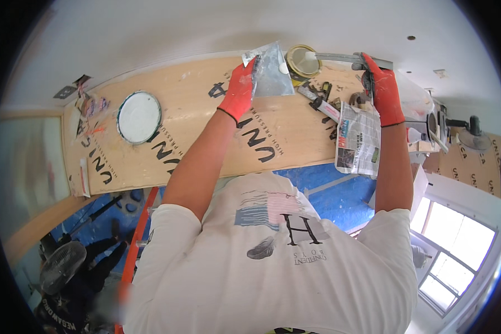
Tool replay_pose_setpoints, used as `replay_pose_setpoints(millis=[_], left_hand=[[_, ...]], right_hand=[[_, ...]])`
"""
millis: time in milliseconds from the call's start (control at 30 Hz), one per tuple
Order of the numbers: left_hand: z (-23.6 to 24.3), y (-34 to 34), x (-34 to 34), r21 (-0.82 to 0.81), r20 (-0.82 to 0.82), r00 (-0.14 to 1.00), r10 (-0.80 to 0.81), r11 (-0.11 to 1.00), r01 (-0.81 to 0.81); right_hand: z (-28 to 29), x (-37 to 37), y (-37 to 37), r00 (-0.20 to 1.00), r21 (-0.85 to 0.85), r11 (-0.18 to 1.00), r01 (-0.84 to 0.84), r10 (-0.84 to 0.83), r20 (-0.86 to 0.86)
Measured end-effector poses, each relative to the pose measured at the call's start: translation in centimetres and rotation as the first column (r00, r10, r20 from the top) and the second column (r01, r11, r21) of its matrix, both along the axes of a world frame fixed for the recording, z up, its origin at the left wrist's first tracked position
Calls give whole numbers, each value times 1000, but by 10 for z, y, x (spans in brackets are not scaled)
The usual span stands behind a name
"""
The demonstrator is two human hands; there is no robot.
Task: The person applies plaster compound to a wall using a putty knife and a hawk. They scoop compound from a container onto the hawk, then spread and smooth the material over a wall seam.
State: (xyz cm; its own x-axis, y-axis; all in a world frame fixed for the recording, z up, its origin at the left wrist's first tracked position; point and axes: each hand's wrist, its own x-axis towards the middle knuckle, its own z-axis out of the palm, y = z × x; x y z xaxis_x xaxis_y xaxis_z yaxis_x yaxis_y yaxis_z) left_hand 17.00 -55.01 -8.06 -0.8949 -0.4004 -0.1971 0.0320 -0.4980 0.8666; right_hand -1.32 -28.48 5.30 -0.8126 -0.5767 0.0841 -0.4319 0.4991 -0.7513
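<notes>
Both my hands wear red gloves. My left hand point(242, 89) grips the left edge of a square, pale metal plate point(273, 75), which has a small white patch on its right side. My right hand point(379, 89) is closed on a long grey tool point(339, 56), perhaps a scraper, whose far end lies over an open round can point(301, 67) with white material at that end. Below the can lie several hand tools point(317, 90) and a white tube point(324, 108). A folded newspaper point(354, 142) hangs at the board's edge, just below my right hand.
A round white lid point(138, 117) lies on the long board point(200, 145). A red ladder rail point(136, 250) stands at lower left, near another person point(67, 300). A fan point(473, 133) is at the right, above a window point(451, 250). The ceiling point(195, 28) is close above.
</notes>
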Motion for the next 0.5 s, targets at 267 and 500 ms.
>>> replay_pose_setpoints(millis=[267, 500], left_hand=[[-7, 15, -51, -5, 141, 990, -16, 1000, 17], [10, 35, -60, 43, 110, 994, 26, 999, -31]], right_hand=[[71, 45, 9, 998, -238, 970, 56, -46, 48], [35, 79, -3, 989, -185, 978, 92, -68, 135]])
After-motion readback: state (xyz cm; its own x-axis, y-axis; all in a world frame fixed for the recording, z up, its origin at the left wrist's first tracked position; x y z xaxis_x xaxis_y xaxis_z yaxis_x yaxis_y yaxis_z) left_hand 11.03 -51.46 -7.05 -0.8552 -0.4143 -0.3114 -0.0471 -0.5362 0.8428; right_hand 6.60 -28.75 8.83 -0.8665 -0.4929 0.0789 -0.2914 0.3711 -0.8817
